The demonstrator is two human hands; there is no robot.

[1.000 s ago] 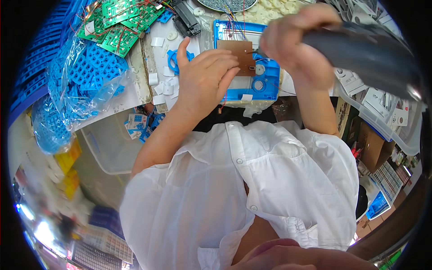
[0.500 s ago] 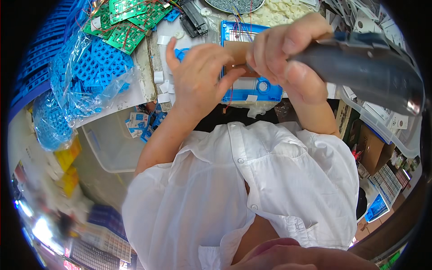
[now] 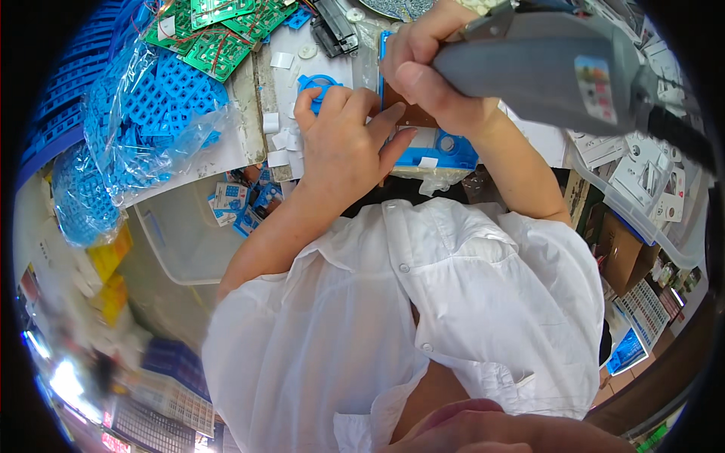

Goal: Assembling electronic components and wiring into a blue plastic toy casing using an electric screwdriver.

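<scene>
My right hand (image 3: 434, 72) grips a dark grey corded power tool (image 3: 529, 72), held tilted with its thick black cable toward the right; its working tip is hidden behind the hand. Beneath lies a blue plastic casing (image 3: 455, 153) with a brown board (image 3: 419, 115) in it, partly covered by both hands. My left hand (image 3: 340, 147) hovers or rests at the casing's left side, fingers bent and apart, thumb stretched out, with nothing visible in them. Just beyond its fingertips is a blue ring-shaped part (image 3: 321, 80); whether they touch I cannot tell.
Green circuit boards (image 3: 219, 53) with wires lie at the back left, beside a black plastic part (image 3: 332, 29). Bagged blue keypad-like pieces (image 3: 162, 106) sit on the left. White paper bits (image 3: 279, 140) lie near my left hand. A clear bin (image 3: 642, 181) holds white parts at right.
The power tool and my right hand have moved up and left, and the tool has turned to show its cable end. My left hand has shifted slightly right and down, uncovering the blue ring-shaped part.
</scene>
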